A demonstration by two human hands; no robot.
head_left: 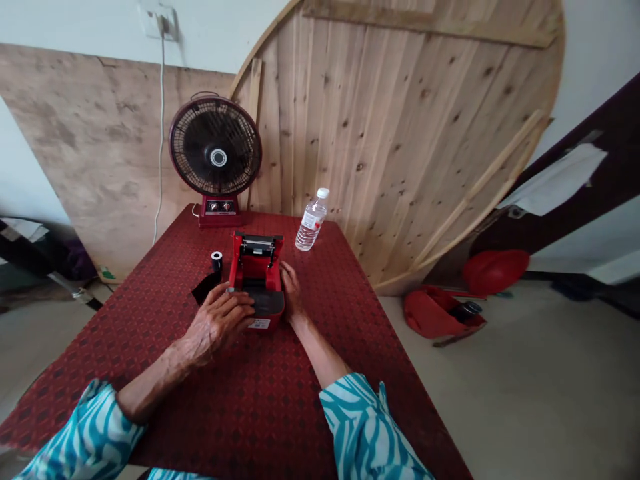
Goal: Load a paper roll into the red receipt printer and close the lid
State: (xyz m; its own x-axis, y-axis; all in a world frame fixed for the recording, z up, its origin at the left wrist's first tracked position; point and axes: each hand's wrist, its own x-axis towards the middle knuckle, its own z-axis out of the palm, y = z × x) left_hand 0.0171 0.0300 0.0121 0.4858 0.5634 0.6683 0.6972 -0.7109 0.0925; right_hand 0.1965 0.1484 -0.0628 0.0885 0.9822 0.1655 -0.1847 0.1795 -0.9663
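A small red label printer (257, 273) sits on the table in front of me, its top lifted to show a black and metal mechanism. My left hand (223, 313) holds the printer's near left corner, its fingers bent over a dark panel. On the opposite side, my right hand (291, 288) grips the printer's wall, its lower fingers hidden. Left of the printer stands a small black roll with a white core (217, 260). Dark ribbon-like material (205, 288) lies between that roll and my left hand.
A dark red fan (218, 157) stands at the table's back left. A clear water bottle (311, 223) stands behind the printer to the right. Patterned red cloth (270, 400) covers the table (380, 373). A round wooden panel (380, 133) leans behind; a red bin (430, 313) lies on the floor.
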